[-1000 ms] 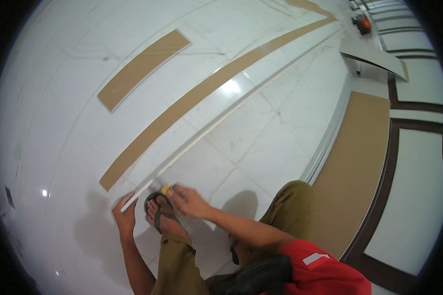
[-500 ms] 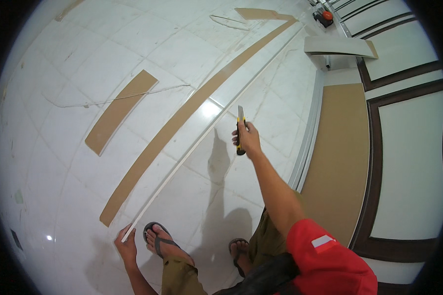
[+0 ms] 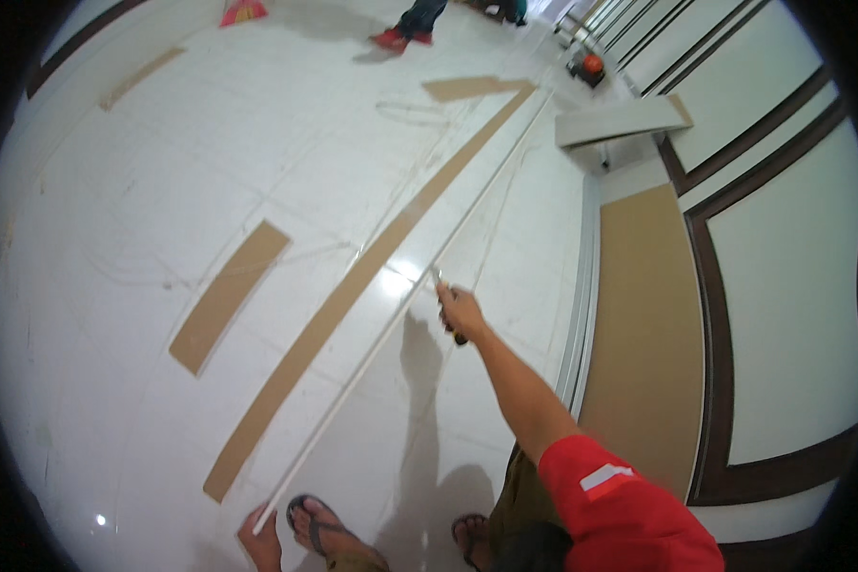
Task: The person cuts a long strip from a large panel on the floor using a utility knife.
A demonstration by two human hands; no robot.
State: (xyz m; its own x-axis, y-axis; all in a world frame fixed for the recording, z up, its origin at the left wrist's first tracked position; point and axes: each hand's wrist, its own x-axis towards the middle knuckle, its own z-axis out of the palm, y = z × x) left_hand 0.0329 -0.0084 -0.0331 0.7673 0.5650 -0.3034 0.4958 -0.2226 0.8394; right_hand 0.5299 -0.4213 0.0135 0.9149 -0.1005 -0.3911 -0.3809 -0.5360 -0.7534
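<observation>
Low at the bottom, my left hand grips the near end of a long, thin white strip that runs diagonally up the floor. Out at arm's length, my right hand is closed on a yellow-and-black utility knife, its blade pointing up at or just beside the strip; whether it touches is unclear. A long brown board strip lies left of the white strip, and a shorter brown piece lies farther left. My sandalled feet stand below, between my hands.
Along the right lie metal channels, a large brown panel and dark-framed white doors. Stacked boards and a black-and-orange tool are beyond. Another person's legs in red shoes are at the top, near a red item.
My right hand moved from my foot out along the strip with the knife, then slightly lower and left. The view has tilted up, revealing the other person. My left hand still holds the strip's end.
</observation>
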